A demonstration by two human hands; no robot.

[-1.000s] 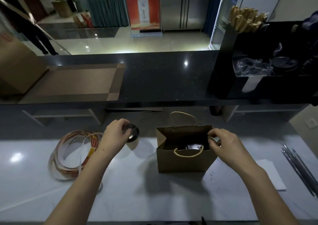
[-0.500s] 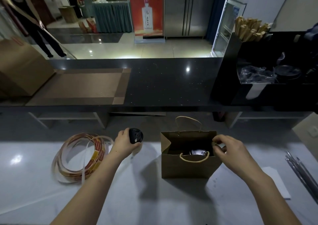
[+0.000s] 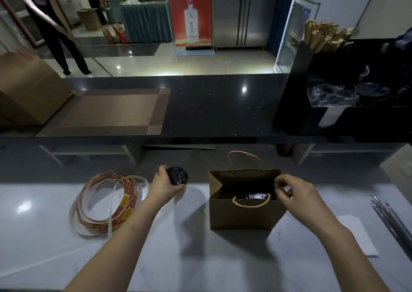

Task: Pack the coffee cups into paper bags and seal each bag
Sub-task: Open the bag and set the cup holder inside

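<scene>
A brown paper bag [image 3: 243,216] with twine handles stands open on the white counter [image 3: 200,258]. Inside it I see the top of one cup [image 3: 256,195]. My right hand [image 3: 296,193] pinches the bag's right rim and holds the mouth open. My left hand [image 3: 165,183] grips a coffee cup [image 3: 177,176] with a black lid, tilted with its lid facing right, to the left of the bag and apart from it.
A loose coil of red-and-yellow printed tape [image 3: 107,202] lies at the left. A white paper sheet [image 3: 347,236] and metal rods [image 3: 394,220] lie at the right. Behind runs a dark raised counter [image 3: 211,106] with a cardboard box [image 3: 26,91] and a black organiser [image 3: 347,86].
The cup in my left hand has tilted so its lid turns toward the bag, and it sits slightly nearer. My right hand keeps its pinch on the rim.
</scene>
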